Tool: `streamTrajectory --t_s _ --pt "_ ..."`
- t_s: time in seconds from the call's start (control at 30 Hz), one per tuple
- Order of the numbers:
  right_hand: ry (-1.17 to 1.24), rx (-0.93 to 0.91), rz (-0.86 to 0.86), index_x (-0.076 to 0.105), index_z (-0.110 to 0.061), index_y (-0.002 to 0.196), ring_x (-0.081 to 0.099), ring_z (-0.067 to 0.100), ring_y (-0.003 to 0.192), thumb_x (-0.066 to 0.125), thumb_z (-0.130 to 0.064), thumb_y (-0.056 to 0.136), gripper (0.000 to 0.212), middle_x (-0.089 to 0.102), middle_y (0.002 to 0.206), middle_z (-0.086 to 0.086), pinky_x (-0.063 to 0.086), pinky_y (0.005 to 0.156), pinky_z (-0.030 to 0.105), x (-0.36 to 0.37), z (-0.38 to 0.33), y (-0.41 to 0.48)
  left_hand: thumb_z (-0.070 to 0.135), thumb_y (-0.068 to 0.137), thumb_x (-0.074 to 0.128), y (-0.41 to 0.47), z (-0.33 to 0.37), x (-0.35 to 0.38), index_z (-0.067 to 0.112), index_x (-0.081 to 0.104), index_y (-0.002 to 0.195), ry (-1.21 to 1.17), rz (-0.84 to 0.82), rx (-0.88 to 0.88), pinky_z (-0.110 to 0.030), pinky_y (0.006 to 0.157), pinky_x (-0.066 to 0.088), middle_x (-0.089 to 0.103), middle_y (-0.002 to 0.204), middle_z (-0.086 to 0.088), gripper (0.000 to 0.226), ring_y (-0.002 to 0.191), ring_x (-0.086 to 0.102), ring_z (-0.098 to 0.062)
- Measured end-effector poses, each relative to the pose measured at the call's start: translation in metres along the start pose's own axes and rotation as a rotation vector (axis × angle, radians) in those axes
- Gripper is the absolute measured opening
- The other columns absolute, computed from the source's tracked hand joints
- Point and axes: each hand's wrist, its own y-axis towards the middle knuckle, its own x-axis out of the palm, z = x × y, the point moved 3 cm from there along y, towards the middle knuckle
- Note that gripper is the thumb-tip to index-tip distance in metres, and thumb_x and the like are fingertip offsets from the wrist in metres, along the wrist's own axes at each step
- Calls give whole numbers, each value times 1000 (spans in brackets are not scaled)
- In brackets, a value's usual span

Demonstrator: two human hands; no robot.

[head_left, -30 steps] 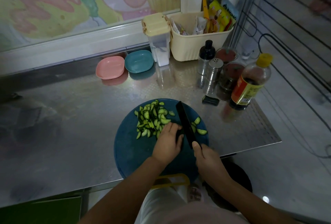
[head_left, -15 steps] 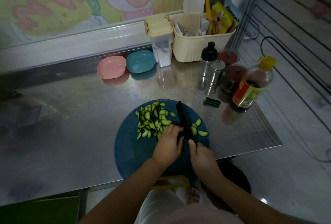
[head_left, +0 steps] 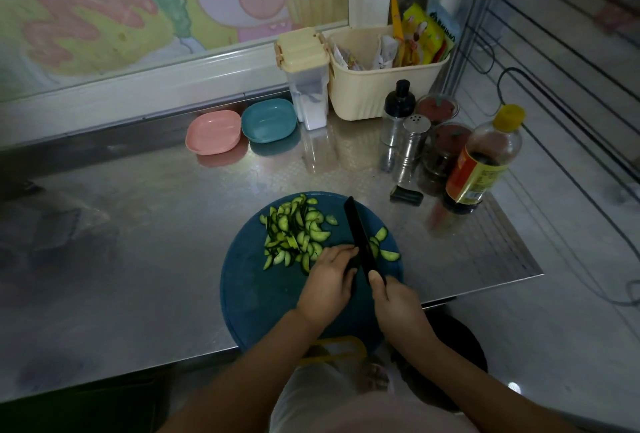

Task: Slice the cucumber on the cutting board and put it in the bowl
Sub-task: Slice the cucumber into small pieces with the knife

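Observation:
A round blue cutting board point(head_left: 256, 290) lies at the steel counter's front edge. A heap of cucumber slices point(head_left: 294, 232) covers its far left part, and a few more slices point(head_left: 381, 245) lie right of the blade. My right hand point(head_left: 398, 301) grips the handle of a black knife point(head_left: 360, 238), whose blade points away from me across the board. My left hand point(head_left: 329, 280) presses down on a dark cucumber piece just left of the blade, mostly hidden under the fingers. A pink bowl point(head_left: 213, 132) and a teal bowl point(head_left: 269, 120) sit at the back of the counter.
Right of the board stand a soy sauce bottle point(head_left: 481, 162), a metal shaker point(head_left: 412, 142), a black-capped bottle point(head_left: 396, 110), jars and a small black object point(head_left: 406, 195). A cream basket point(head_left: 384, 86) and a lidded container point(head_left: 308, 79) stand against the back wall. The counter ends at the right.
The knife and my right hand shifted slightly back and forth along the cut beside my left fingers. The slice heap looks the same.

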Motion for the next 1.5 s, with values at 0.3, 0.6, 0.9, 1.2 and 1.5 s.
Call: streamTrajectory --t_s 0.3,0.6,0.9,1.2,1.5 --pt "49 -17 36 41 -15 67 46 12 58 32 -36 100 40 48 63 3 34 50 21 -3 3 -7 6 86 57 0 0 3 7 58 117 -7 -3 -32 -20 92 36 59 110 -8 31 103 51 -19" --pt "29 -14 24 40 -18 66 45 10 59 33 -37 100 40 48 65 2 29 50 23 -5 4 -9 8 88 53 -1 2 4 8 56 110 45 -9 -21 -23 85 36 55 103 -8 23 97 49 -20" --pt "51 -15 21 41 -15 67 45 9 58 32 -35 100 40 48 64 2 35 52 18 -5 4 -7 10 85 55 0 1 4 3 62 114 29 23 5 -22 93 36 64 109 -10 30 103 47 -14" --pt "-22 -10 5 37 -19 66 40 6 56 28 -35 101 39 44 64 -1 38 54 15 0 1 1 10 84 61 -2 -2 2 5 65 113 -16 55 -14 -19 95 39 66 112 -8 30 106 50 -10" --pt "34 -19 8 40 -14 66 41 8 56 31 -35 101 42 45 62 1 35 52 17 -4 4 -6 6 82 65 0 1 0 6 65 107 -22 75 -25 -15 91 36 66 109 -7 25 104 51 -11"
